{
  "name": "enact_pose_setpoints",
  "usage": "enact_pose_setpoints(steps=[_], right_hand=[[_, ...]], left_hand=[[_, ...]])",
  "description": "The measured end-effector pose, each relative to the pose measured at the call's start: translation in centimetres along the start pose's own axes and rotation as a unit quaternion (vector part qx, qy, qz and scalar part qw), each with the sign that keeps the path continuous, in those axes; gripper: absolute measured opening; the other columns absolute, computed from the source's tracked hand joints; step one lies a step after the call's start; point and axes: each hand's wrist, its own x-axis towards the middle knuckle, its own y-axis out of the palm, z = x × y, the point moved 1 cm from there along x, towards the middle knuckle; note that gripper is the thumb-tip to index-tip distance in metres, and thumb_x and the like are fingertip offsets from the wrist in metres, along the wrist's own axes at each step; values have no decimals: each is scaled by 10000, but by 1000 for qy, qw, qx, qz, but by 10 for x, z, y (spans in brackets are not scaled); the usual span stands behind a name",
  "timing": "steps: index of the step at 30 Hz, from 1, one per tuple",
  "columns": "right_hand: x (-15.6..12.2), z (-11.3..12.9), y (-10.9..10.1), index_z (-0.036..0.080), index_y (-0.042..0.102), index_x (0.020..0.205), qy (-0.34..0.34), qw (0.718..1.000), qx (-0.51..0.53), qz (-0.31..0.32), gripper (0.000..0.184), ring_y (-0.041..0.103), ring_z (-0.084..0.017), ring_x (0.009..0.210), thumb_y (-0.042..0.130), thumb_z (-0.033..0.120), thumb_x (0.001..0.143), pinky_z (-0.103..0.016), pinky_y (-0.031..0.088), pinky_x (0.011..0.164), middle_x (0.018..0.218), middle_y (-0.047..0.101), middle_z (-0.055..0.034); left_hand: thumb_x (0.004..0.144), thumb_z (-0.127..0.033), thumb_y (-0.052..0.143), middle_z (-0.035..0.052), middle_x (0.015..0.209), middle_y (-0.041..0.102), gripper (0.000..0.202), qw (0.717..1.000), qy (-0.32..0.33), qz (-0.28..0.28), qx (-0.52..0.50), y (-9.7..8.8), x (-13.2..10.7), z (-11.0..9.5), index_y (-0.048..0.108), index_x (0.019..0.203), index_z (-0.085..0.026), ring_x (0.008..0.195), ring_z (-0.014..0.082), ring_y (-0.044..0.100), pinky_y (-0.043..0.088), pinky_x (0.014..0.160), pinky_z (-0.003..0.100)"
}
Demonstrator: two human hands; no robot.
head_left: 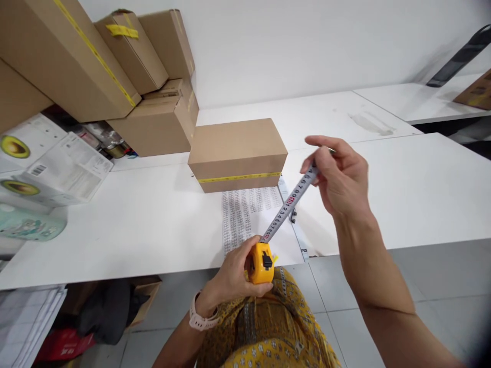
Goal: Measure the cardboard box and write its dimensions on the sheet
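Observation:
My left hand is wrapped round the yellow case of a tape measure at the table's front edge. From the case a white blade with black and red numbers slants up to the right. The blade's end is pinched between the fingers of my right hand, held above the table. A closed cardboard box with a yellow tape strip along its near side lies behind the blade. Under the blade, partly covered by the box, is a printed sheet that seems to lie on a clipboard with a metal clip.
Cardboard boxes are stacked at the back left. White cartons with avocado pictures and a mint-green bottle-like container stand at the left. A dark long object leans at the far right. The white table ends at my body.

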Motion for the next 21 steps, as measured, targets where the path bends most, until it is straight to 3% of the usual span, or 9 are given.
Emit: enact_pose_setpoints(steps=[3,6,9,11,13,17,21], right_hand=[[-40,-8,-1,273,700,1150,23,1000,-9,16,247,537,-104,518,643,423,961,-263,466,468,728,694,8],[-84,-28,14,253,691,1155,40,995,-48,82,215,614,-113,563,627,350,974,-259,514,494,795,742,-7],[-113,-45,27,242,695,1155,-13,982,-143,123,206,645,-123,622,609,298,977,-271,548,564,839,749,-21],[-119,-54,27,239,695,1173,-54,970,-203,121,224,636,-132,629,606,289,974,-279,546,583,817,741,-25],[-115,-64,20,236,693,1187,-57,960,-262,77,241,631,-149,648,573,304,989,-300,549,609,831,739,-40],[-98,-92,-5,224,705,1198,10,904,-426,-20,321,634,-275,1003,498,381,1010,-426,557,776,1171,702,-145],[-92,-119,-16,246,716,1206,49,858,-512,9,361,551,-353,1173,489,436,998,-556,491,920,1387,592,-160]], left_hand=[[697,-370,875,118,1422,532,1004,998,6,-44,-50,5,0,8,336,1541,-291,1167,286,605,538,987,441],[710,-351,888,116,1397,528,1037,990,17,-89,-111,13,1,17,283,1551,-306,1203,275,598,536,1013,436],[713,-332,893,105,1339,555,1012,987,31,-100,-122,19,2,22,301,1533,-307,1213,278,599,524,1038,459],[719,-322,888,101,1335,560,988,987,38,-107,-113,20,1,23,316,1524,-312,1207,276,605,528,1035,460],[727,-305,877,100,1338,565,955,987,43,-128,-91,16,2,23,334,1512,-310,1212,274,608,523,1045,459],[759,-253,835,104,1373,564,848,977,56,-205,21,-5,11,21,382,1474,-293,1261,279,590,512,1065,450],[830,-165,739,102,1355,579,656,944,83,-258,187,-35,31,20,459,1415,-271,1265,272,585,509,1070,453]])
